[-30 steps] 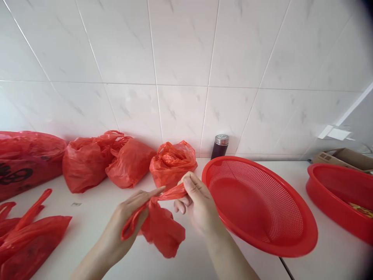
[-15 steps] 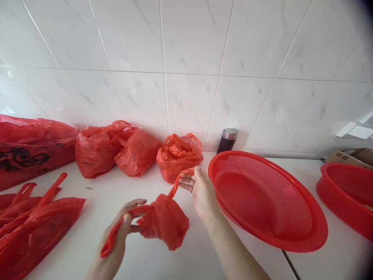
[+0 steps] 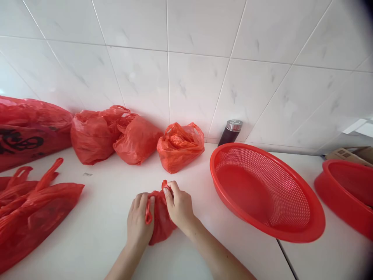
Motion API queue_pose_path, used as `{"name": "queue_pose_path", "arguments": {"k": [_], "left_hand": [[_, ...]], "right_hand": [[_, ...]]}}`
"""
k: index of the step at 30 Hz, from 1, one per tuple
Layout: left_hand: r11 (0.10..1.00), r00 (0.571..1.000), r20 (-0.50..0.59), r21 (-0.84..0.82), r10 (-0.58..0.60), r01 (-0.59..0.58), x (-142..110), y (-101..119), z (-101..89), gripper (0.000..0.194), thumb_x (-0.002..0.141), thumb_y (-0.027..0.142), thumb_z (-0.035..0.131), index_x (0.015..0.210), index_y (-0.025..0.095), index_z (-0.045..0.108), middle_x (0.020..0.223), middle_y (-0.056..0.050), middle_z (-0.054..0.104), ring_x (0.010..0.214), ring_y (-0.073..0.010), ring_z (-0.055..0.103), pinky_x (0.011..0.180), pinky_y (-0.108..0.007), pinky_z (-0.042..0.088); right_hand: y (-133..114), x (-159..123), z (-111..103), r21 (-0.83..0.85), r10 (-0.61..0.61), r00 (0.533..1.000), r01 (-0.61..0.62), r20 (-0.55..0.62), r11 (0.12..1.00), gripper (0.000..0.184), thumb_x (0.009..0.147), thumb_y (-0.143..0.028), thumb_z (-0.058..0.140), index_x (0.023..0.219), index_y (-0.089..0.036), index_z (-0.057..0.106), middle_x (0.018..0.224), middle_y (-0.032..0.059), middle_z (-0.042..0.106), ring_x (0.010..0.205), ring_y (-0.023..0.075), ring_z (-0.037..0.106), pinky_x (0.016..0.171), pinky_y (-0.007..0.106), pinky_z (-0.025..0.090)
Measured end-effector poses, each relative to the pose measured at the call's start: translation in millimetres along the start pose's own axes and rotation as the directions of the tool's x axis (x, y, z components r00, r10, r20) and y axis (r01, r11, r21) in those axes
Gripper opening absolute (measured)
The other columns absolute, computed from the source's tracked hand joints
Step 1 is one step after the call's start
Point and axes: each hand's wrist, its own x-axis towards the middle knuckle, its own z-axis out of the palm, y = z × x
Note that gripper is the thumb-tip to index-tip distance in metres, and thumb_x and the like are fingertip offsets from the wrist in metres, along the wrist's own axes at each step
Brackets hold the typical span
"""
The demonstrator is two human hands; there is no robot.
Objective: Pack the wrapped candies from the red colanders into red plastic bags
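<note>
A small red plastic bag (image 3: 160, 219) rests on the white counter (image 3: 101, 217) near the front, bunched into a lump. My left hand (image 3: 140, 221) is closed around its left side, with a handle loop showing by the fingers. My right hand (image 3: 178, 205) grips its top right, pinching the other handle between thumb and fingers. Both hands press the bag down against the counter.
A filled red bag (image 3: 180, 146) sits just behind. Two more filled red bags (image 3: 113, 134) and a large printed one (image 3: 26, 130) line the tiled wall. Flat red bags (image 3: 32, 210) lie at left. A red perforated basket (image 3: 266, 190), a red basin (image 3: 348, 190) and a dark flask (image 3: 230, 132) stand at right.
My hands came together from apart and lowered the bag onto the counter. The stretched handles are now drawn in tight against the bundle. The view tilted down slightly.
</note>
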Motion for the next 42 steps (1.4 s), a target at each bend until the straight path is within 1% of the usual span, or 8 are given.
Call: {"name": "queue_pose_path", "arguments": {"k": [3, 7, 17, 23, 30, 35, 39, 42], "left_hand": [[0.994, 0.995, 0.105, 0.104, 0.003, -0.014, 5, -8, 3.5, 0.019, 0.092, 0.026, 0.031, 0.076, 0.025, 0.042, 0.078, -0.001, 0.061, 0.073, -0.0207, 0.058, 0.064, -0.031, 0.042], [0.98, 0.98, 0.192, 0.201, -0.044, 0.005, 8, -15, 0.2, 0.013, 0.084, 0.015, 0.035, 0.084, 0.026, 0.042, 0.059, 0.004, 0.057, 0.05, -0.0185, 0.05, 0.052, -0.026, 0.03], [0.941, 0.975, 0.212, 0.339, -0.064, -0.012, 11, -31, -14.3, 0.022, 0.08, 0.014, 0.039, 0.095, 0.028, 0.048, 0.067, 0.001, 0.062, 0.057, -0.0186, 0.053, 0.055, -0.024, 0.028], [0.946, 0.98, 0.19, 0.325, -0.052, -0.013, 8, -35, -14.6, 0.015, 0.084, 0.019, 0.038, 0.091, 0.027, 0.049, 0.07, 0.0, 0.061, 0.064, -0.0188, 0.053, 0.058, -0.024, 0.032], [0.996, 0.993, 0.089, 0.038, -0.081, 0.078, -23, -30, -39.3, 0.03, 0.091, 0.046, 0.036, 0.07, 0.025, 0.045, 0.06, 0.003, 0.046, 0.057, -0.0156, 0.043, 0.056, -0.023, 0.036], [0.956, 0.967, 0.156, -0.184, -0.201, 0.228, -35, -16, -58.7, 0.046, 0.086, 0.057, 0.045, 0.058, 0.021, 0.038, 0.053, 0.004, 0.038, 0.048, -0.0118, 0.033, 0.045, -0.023, 0.028], [0.888, 0.952, 0.191, -0.352, -0.241, 0.296, -31, -23, -71.3, 0.043, 0.084, 0.059, 0.05, 0.063, 0.022, 0.05, 0.057, 0.002, 0.048, 0.055, -0.0154, 0.05, 0.053, -0.027, 0.046], [0.855, 0.971, -0.01, -0.475, -0.24, 0.207, -27, -21, -85.4, 0.034, 0.081, 0.055, 0.057, 0.095, 0.024, 0.06, 0.087, -0.002, 0.064, 0.086, -0.0218, 0.063, 0.081, -0.035, 0.054]], "right_hand": [[8, 1, -1, 0.021, 0.031, 0.999, -0.03, -0.039, 0.999, 0.029, 0.101, -0.039, 0.029, 0.097, -0.024, 0.053, 0.064, -0.0031, 0.06, 0.055, 0.0148, 0.056, 0.055, 0.023, 0.033], [32, 11, -8, -0.096, 0.134, 0.985, -0.144, -0.105, 0.985, 0.026, 0.099, -0.038, 0.032, 0.099, -0.024, 0.054, 0.072, -0.0011, 0.067, 0.063, 0.0175, 0.062, 0.058, 0.024, 0.034], [71, 25, -19, -0.157, 0.296, 0.943, -0.318, -0.151, 0.935, 0.017, 0.097, -0.03, 0.035, 0.096, -0.024, 0.051, 0.065, -0.0003, 0.062, 0.06, 0.0185, 0.057, 0.055, 0.025, 0.027], [80, 27, -24, -0.026, 0.358, 0.898, -0.376, -0.255, 0.926, 0.016, 0.094, -0.028, 0.032, 0.096, -0.023, 0.047, 0.073, 0.0028, 0.06, 0.066, 0.0201, 0.056, 0.057, 0.027, 0.031], [91, 32, -28, 0.296, 0.423, 0.866, -0.344, -0.265, 0.891, 0.01, 0.09, -0.026, 0.033, 0.092, -0.023, 0.042, 0.07, -0.0011, 0.055, 0.052, 0.0153, 0.055, 0.052, 0.027, 0.042], [86, 33, -25, 0.475, 0.454, 0.864, -0.313, -0.217, 0.822, 0.007, 0.088, -0.027, 0.035, 0.089, -0.023, 0.04, 0.061, -0.006, 0.049, 0.047, 0.0139, 0.056, 0.049, 0.026, 0.046], [52, 31, -31, 0.551, 0.41, 0.886, -0.235, -0.218, 0.801, 0.01, 0.092, -0.032, 0.037, 0.091, -0.023, 0.042, 0.063, -0.0038, 0.056, 0.057, 0.0149, 0.061, 0.058, 0.028, 0.051], [10, 29, -45, 0.549, 0.195, 0.95, -0.032, -0.242, 0.836, 0.011, 0.094, -0.032, 0.041, 0.096, -0.023, 0.046, 0.08, 0.0006, 0.063, 0.072, 0.0148, 0.065, 0.07, 0.029, 0.052]]}}
